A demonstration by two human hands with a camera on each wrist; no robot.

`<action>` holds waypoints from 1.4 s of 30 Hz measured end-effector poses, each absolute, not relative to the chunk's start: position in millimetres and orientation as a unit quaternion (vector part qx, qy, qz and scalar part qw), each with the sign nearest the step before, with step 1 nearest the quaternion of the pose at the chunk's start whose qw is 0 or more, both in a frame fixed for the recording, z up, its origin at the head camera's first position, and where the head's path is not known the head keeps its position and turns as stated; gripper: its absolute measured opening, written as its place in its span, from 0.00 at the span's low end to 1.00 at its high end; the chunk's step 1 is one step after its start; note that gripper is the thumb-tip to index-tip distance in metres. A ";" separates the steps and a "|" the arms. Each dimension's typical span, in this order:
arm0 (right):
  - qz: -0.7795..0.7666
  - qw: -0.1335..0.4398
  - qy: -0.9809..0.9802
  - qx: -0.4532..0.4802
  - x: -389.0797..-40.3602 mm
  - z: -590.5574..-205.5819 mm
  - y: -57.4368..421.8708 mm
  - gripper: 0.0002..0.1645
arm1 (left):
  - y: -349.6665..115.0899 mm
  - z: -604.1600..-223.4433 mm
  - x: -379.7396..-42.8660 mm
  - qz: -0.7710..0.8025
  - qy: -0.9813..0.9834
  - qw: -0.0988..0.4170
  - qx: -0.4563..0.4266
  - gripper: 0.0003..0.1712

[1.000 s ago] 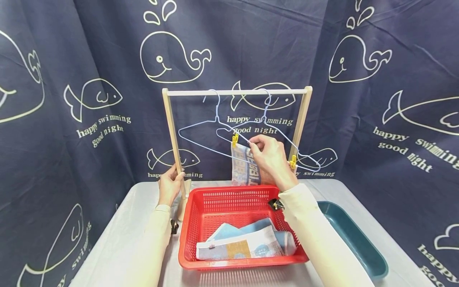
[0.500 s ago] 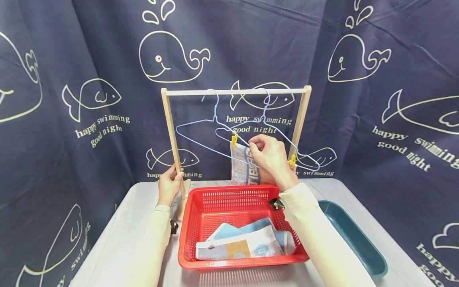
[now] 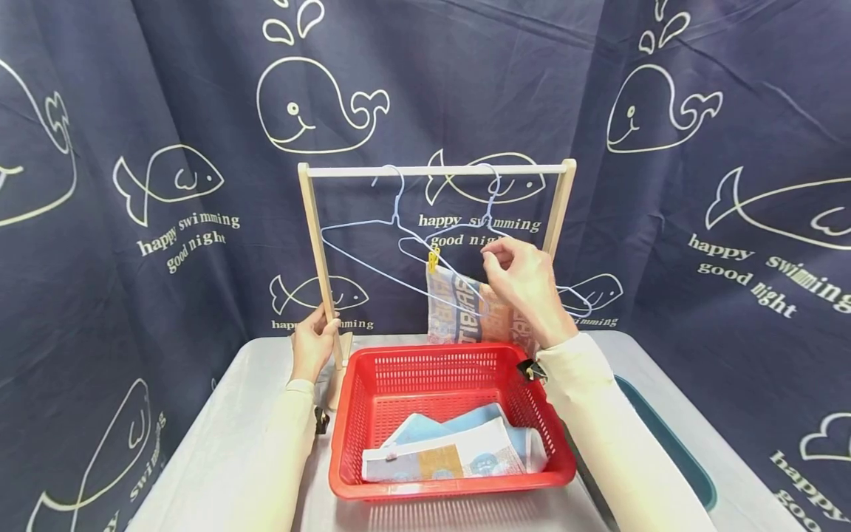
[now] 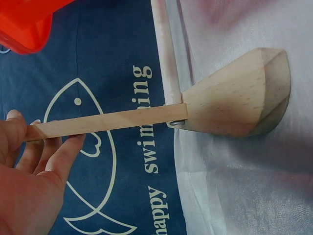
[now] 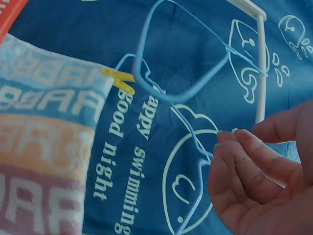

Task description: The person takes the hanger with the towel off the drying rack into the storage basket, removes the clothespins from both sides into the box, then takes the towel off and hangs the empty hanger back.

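In the head view, my left hand (image 3: 312, 343) grips the left post (image 3: 315, 244) of a wooden drying rack. The left wrist view shows thumb and fingers pinching that post (image 4: 107, 120) above its wooden foot (image 4: 239, 93). My right hand (image 3: 527, 288) hovers in front of the rack, fingers loosely bent, nothing between them. Two blue hangers hang from the bar: a front one (image 3: 359, 223) and a rear one (image 3: 459, 229). A striped, lettered towel (image 3: 465, 307) hangs from the rear hanger by a yellow clip (image 3: 433, 260). The right hand covers the towel's right upper corner.
A red basket (image 3: 342, 443) before the rack holds a folded light-blue cloth (image 3: 459, 421) and a patterned white cloth (image 3: 439, 459). Right of it, partly under the right sleeve, lies a dark teal tray (image 3: 698, 473). A whale-print curtain (image 3: 425, 74) hangs behind the rack.
My right hand has let go of the front hanger and moved right. The front hanger has swung slightly; the left hand stays on the post.
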State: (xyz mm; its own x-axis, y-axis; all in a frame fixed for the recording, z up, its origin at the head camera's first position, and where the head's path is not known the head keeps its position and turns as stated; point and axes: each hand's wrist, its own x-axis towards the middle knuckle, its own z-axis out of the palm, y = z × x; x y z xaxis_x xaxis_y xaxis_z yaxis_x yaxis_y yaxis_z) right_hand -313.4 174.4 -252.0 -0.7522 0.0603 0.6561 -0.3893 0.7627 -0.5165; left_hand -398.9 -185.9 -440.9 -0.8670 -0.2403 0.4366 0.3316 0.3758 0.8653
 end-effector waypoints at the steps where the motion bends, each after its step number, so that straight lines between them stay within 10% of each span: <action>1: 0.332 0.340 -0.875 0.091 -313.0 -249.9 176.4 0.12 | -186.0 -440.5 -398.8 -0.559 -0.788 0.256 -0.029 0.27; 42: 0.228 0.250 -0.940 0.039 -329.7 -255.0 238.5 0.30 | -186.6 -439.9 -400.2 -0.551 -0.793 0.258 -0.023 0.25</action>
State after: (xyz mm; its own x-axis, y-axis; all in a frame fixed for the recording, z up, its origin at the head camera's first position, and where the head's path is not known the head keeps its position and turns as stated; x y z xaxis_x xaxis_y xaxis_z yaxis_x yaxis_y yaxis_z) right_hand -329.7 238.5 -255.0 -0.8716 0.0399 0.4887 -0.1881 0.8931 -0.4085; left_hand -400.2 -186.6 -439.9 -0.8662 -0.2483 0.4336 0.3198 0.3911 0.8630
